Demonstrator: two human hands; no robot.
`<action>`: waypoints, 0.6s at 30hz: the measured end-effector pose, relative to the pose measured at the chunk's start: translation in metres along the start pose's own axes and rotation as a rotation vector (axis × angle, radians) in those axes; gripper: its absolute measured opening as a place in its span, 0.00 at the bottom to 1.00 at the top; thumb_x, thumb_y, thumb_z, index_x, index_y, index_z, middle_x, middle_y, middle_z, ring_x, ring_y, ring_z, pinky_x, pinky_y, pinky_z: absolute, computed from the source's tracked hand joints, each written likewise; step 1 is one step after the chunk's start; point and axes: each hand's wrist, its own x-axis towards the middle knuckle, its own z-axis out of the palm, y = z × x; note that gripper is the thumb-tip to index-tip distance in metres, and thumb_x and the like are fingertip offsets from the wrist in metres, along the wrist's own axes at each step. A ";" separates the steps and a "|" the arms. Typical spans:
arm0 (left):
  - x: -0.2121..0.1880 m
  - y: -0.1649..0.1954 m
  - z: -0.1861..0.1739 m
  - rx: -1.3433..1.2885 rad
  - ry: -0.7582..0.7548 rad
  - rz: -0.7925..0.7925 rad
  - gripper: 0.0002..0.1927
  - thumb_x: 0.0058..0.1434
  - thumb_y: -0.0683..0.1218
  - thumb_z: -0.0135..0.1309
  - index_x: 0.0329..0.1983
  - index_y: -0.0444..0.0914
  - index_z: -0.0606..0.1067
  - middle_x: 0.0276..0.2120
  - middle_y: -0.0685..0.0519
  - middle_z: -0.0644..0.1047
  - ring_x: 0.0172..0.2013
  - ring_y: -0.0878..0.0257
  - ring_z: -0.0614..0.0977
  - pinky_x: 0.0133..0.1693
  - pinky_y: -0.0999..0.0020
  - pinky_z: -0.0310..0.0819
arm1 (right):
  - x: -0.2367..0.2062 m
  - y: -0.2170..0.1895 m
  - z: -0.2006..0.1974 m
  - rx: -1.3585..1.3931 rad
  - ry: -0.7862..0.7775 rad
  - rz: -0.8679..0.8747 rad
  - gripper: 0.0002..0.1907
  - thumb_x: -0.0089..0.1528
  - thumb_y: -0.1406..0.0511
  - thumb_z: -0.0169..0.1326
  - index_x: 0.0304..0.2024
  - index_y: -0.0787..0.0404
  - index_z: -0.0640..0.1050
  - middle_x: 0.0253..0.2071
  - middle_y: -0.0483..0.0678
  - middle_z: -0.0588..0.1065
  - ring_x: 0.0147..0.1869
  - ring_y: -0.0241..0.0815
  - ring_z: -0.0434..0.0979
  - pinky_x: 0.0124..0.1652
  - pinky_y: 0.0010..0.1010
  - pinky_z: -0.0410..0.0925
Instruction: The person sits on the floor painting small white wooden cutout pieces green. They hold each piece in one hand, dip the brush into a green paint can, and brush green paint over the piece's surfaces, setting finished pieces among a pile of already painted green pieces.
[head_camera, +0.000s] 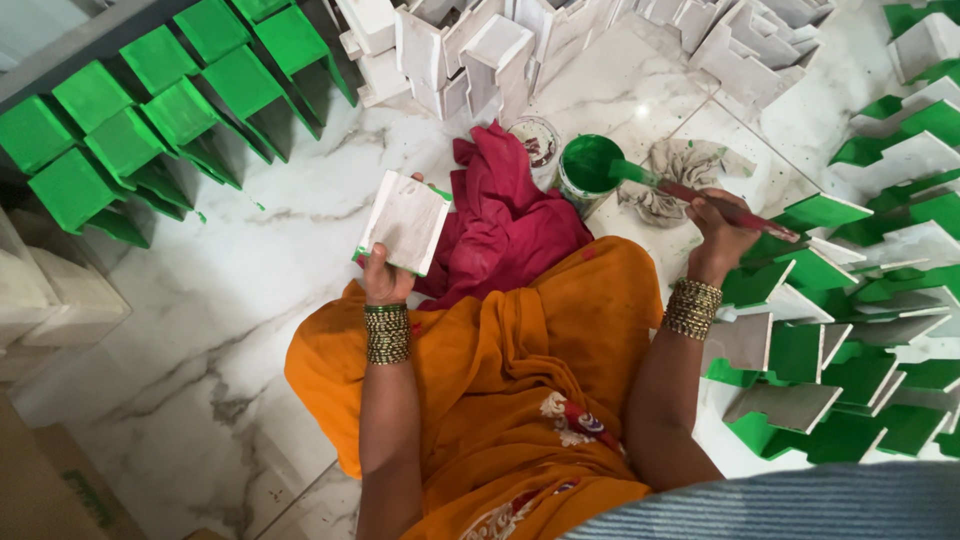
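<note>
While I sit on the white marble floor (250, 260) with my orange cloth draped over my lap, my left hand (385, 275) holds up a flat, whitish square block with a green-painted edge (405, 222), my grip pinching it from below with the thumb on its near face and the fingers behind it. My right hand (718, 235) is pressed together around the dark red handle of a paintbrush (700, 195), whose green-coated bristle end reaches into the small round tin of green paint (588, 165) standing on the floor ahead of me. Just beside that tin lies a crumpled grey rag (690, 165), and on its other side a second small tin (538, 140) sits against a bunched crimson cloth (505, 215) that spreads between my hands. Rows of green-painted blocks (150, 120) stand to my far left, unpainted white blocks (560, 45) are stacked straight ahead, and a heap of blocks with green and bare faces (850, 340) lies close by my right arm. Both wrists carry stacked bangles.
</note>
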 end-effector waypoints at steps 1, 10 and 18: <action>0.000 0.000 0.002 -0.003 -0.006 0.003 0.50 0.60 0.56 0.68 0.77 0.31 0.55 0.73 0.43 0.62 0.71 0.51 0.66 0.70 0.54 0.62 | 0.000 -0.001 0.002 -0.009 -0.052 -0.010 0.11 0.54 0.82 0.59 0.40 0.73 0.80 0.39 0.56 0.80 0.39 0.43 0.82 0.40 0.27 0.79; 0.000 -0.001 -0.006 -0.035 0.026 0.016 0.45 0.62 0.53 0.67 0.75 0.32 0.59 0.69 0.46 0.68 0.68 0.51 0.70 0.69 0.53 0.66 | -0.001 0.005 -0.003 -0.153 -0.338 -0.018 0.13 0.51 0.85 0.52 0.35 0.70 0.78 0.47 0.59 0.81 0.50 0.47 0.81 0.51 0.30 0.76; 0.001 -0.004 -0.012 -0.025 0.102 0.003 0.39 0.63 0.52 0.66 0.72 0.34 0.63 0.64 0.49 0.73 0.64 0.53 0.74 0.64 0.53 0.70 | 0.000 0.000 -0.017 -0.060 -0.362 -0.001 0.13 0.52 0.86 0.53 0.34 0.69 0.76 0.47 0.59 0.79 0.54 0.49 0.81 0.54 0.33 0.77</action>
